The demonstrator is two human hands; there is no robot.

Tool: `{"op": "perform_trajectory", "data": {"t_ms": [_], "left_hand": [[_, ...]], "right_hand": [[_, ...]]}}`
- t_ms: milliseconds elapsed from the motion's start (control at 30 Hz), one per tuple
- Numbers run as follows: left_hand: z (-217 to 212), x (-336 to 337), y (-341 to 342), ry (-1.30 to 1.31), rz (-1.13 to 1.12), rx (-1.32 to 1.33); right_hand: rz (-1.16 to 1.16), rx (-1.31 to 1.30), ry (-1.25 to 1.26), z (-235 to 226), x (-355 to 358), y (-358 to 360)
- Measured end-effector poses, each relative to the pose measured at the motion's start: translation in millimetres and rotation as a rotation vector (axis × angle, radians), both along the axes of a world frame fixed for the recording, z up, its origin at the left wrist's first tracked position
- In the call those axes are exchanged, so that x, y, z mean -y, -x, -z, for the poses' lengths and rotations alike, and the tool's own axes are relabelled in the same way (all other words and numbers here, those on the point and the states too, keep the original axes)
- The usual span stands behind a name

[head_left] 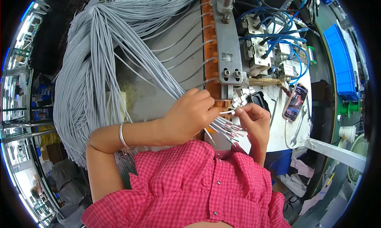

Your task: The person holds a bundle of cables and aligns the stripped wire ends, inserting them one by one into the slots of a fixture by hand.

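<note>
My left hand (193,115), with a silver bangle on its wrist, is closed around a bundle of grey cables (162,77). The cables' stripped ends (226,128), showing white and reddish inner wires, fan out below that hand toward the right. Beside it, my right hand (255,117) pinches the pale tip of a single cable (227,112) between thumb and finger. Both hands are at the near end of an orange strip (211,49), where several separate cables lie in a row with their ends at its left edge. The fingers of my left hand partly hide the bundle.
A large heap of grey cables (79,85) covers the left side. Beyond my right hand stand a metal press bar (228,41) and valve blocks (258,49) with blue air hoses (278,37). A phone (296,102) and a wrench (298,127) lie at right, near a blue bin (341,61).
</note>
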State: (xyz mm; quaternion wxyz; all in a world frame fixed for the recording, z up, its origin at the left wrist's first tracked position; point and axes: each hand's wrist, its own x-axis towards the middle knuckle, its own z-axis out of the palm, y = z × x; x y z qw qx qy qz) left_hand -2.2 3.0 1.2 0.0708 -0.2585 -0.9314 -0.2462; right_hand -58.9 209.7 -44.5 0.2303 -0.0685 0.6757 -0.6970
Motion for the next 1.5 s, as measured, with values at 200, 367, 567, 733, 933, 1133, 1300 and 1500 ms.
{"op": "perform_trajectory", "data": {"t_ms": [200, 367, 567, 733, 933, 1133, 1300, 1500], "left_hand": [[-2, 3, 2, -0.014, -0.046, -0.017], [1, 4, -2, 0.058, -0.034, 0.090], [0, 2, -3, 0.070, -0.090, 0.054], [-1, 3, -3, -0.022, -0.045, 0.071], [-6, 3, -5, -0.008, -0.044, 0.069], [-12, 3, -2, 0.049, -0.088, 0.110], [-5, 4, -4, 0.006, -0.053, 0.079], [-7, 1, -2, -0.011, -0.037, 0.071]], "right_hand": [[-0.039, 0.130, 0.077, 10, 5, 6], [-0.224, 0.272, 0.070, 9, -3, 13], [0.034, -0.050, -0.018, 6, 5, 0], [-0.067, -0.014, 0.222, 0, 6, -3], [0.007, 0.017, 0.117, -2, 4, -6], [-0.075, 0.151, 0.237, -3, -1, -4], [-0.227, 0.154, 0.281, -1, 3, -1], [-0.061, 0.150, 0.277, -4, 1, -2]]}}
